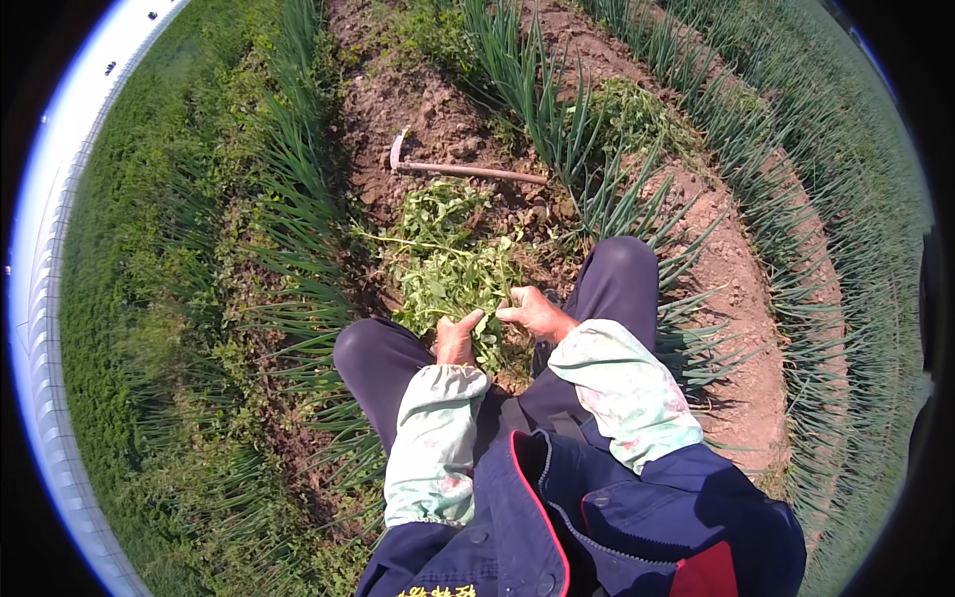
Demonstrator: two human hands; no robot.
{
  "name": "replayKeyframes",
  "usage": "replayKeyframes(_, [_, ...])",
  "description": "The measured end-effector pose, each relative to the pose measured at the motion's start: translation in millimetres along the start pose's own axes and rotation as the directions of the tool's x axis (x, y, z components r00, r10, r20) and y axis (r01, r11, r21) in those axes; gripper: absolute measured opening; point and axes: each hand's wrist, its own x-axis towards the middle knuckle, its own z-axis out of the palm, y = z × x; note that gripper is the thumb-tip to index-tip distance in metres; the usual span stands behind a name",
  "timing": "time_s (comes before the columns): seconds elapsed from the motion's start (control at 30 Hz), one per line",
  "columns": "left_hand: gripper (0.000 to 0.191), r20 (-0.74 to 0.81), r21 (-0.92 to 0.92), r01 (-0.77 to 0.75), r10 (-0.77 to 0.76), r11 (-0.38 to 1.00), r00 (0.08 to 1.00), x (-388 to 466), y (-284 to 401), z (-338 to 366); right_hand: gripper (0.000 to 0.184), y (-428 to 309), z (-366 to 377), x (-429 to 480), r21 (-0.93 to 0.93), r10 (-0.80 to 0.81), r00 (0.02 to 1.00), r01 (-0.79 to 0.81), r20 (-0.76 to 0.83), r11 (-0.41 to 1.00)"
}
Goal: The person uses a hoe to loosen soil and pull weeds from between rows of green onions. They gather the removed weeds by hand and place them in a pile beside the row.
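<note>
A loose heap of pulled green weeds point(455, 280) lies on the soil between my knees. My left hand point(455, 339) is at the near edge of this heap, its thumb laid over the stems and its other fingers hidden by leaves. Opposite it, my right hand point(539, 312) holds the right side of the same weeds, thumb and fingertips against the stems. The two thumbs come close together, with a few leafy stems hanging below them. Beyond the heap, a hoe point(470, 172) with a wooden handle rests on the ground, its metal blade to the left.
Green onion rows stand on the left point(298, 201) and on the right point(597, 194) of the bare soil strip point(410, 104). Another weed pile point(634, 116) lies to the upper right. My bent knees point(619, 276) flank the heap. White sheeting point(56, 298) runs along the far left.
</note>
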Motion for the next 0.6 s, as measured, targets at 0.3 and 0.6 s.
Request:
replayKeyframes(0.3, [0.026,0.118,0.107,0.033,-0.046,0.994,0.992,4.0,-7.1,-6.2,0.021,16.0,-3.1,2.1,-0.365,-0.124,0.990,0.091,-0.067,0.927])
replayKeyframes(0.6, [0.022,0.045,0.048,0.088,-0.090,0.995,0.995,8.2,-11.9,-11.0,0.015,13.0,13.3,-0.5,0.137,0.113,0.978,-0.090,-0.178,0.987])
